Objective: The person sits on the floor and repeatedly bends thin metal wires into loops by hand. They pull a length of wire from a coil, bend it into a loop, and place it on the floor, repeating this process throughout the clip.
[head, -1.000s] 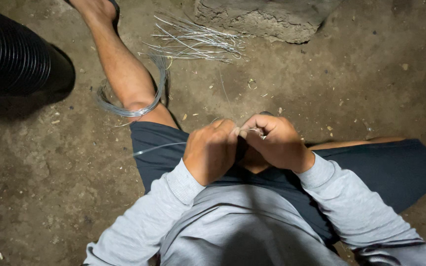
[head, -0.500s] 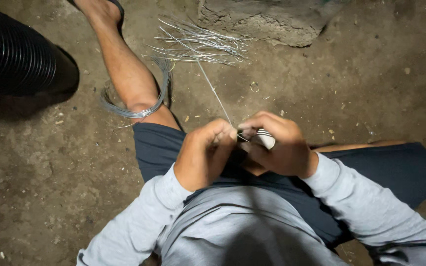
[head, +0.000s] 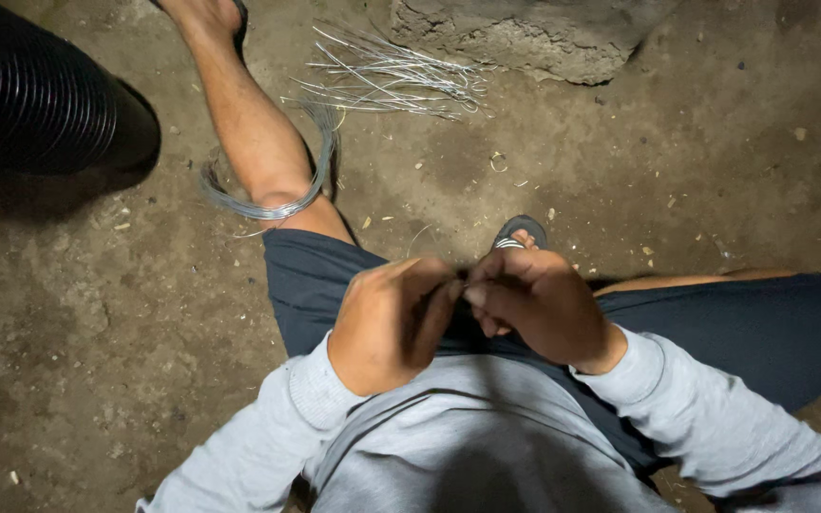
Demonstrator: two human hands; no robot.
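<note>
Head view: the left hand and right hand meet fist to fist above the lap, fingers curled tight, thumbs and forefingers pinched together where they touch. Whatever they pinch is hidden between the fingertips; I cannot tell what it is. Held close to the body, the grip probably gets steadying from both forearms. Around the outstretched left shin lies a coil of thin grey wire, looped there so it stays put. Beyond it a loose bundle of cut silvery wire lengths rests near a rough grey stone block. A black ribbed pipe lies at far left on the dirt floor.
</note>
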